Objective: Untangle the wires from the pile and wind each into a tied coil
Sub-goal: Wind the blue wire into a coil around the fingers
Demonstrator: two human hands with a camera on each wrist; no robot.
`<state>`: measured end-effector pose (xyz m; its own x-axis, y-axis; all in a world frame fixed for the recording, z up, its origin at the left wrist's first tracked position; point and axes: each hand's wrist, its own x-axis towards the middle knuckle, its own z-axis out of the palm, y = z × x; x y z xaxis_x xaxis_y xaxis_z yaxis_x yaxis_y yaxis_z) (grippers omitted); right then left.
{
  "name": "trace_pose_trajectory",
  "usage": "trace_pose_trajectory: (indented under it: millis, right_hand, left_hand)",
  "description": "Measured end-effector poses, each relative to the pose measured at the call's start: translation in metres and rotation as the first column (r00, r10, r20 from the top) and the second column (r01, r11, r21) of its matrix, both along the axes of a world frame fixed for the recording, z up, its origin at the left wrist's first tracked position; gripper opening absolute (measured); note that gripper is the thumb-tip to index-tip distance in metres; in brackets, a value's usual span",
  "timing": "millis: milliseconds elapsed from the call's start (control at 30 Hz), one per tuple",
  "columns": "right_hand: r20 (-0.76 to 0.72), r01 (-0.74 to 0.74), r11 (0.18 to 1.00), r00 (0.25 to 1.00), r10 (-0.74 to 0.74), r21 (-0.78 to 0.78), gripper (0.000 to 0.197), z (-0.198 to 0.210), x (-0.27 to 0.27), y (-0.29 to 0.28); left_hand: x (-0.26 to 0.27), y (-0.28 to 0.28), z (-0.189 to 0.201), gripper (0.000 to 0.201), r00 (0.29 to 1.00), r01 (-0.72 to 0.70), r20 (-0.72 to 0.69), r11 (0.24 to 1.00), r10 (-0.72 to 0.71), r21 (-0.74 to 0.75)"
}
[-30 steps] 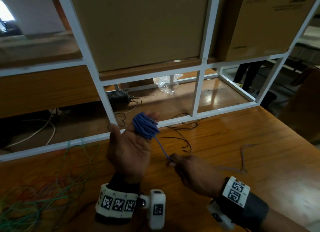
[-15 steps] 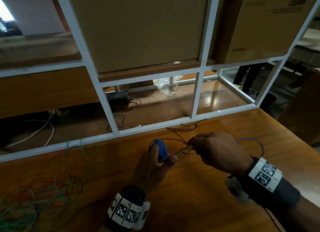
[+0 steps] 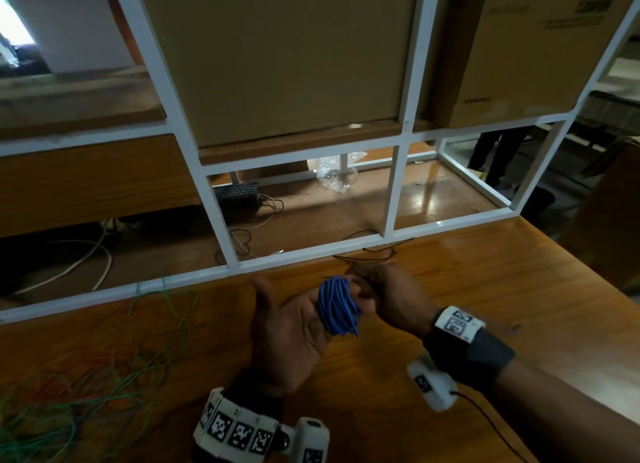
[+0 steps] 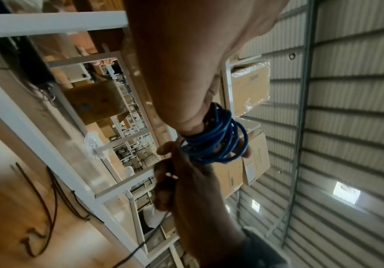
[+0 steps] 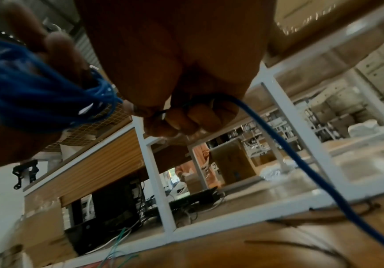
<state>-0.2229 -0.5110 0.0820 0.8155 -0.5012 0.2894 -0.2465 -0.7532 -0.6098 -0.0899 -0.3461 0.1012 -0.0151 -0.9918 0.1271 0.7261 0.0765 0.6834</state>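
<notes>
1. Above the wooden table (image 3: 450,289), near its middle, the left hand (image 3: 287,334) is palm up, thumb out; the blue wire coil (image 3: 337,307) is wound round its fingers.
2. Right hand (image 3: 388,300) is right against the coil, fingers curled; the head view hides what it pinches.
3. The right wrist view shows what the head view does not: curled fingers (image 5: 186,117) pinch the loose blue wire end (image 5: 301,163), which trails down toward the table.
4. Left wrist view: coil (image 4: 214,137) loops round the left fingers, fingertip poking out past the loops; right hand (image 4: 186,190) touches the coil from below.
5. Head view only: pile of green and orange wires (image 3: 69,393) at the table's left, well apart from the hands.
6. Thin dark wires (image 3: 374,255) lie on the table just beyond the hands, by the white shelf frame (image 3: 221,220).
7. Cardboard boxes (image 3: 284,54) sit on the shelf behind.
</notes>
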Motion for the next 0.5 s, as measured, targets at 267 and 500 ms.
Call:
trace_pose_trajectory:
  millis: [267, 500]
  right_hand:
    - [-0.129, -0.089, 0.996, 0.988, 0.085, -0.031, 0.020, -0.035, 0.006, 0.054]
    - [-0.206, -0.133, 0.987, 0.972, 0.112, -0.091, 0.019, -0.018, -0.012, 0.072]
  left_hand:
    - [0.024, 0.003, -0.001, 0.129, 0.941, -0.304, -0.175, 0.951, 0.290, -0.055]
    - [0.036, 0.003, -0.004, 0.116, 0.880, -0.445, -0.221, 0.893, 0.421, -0.072]
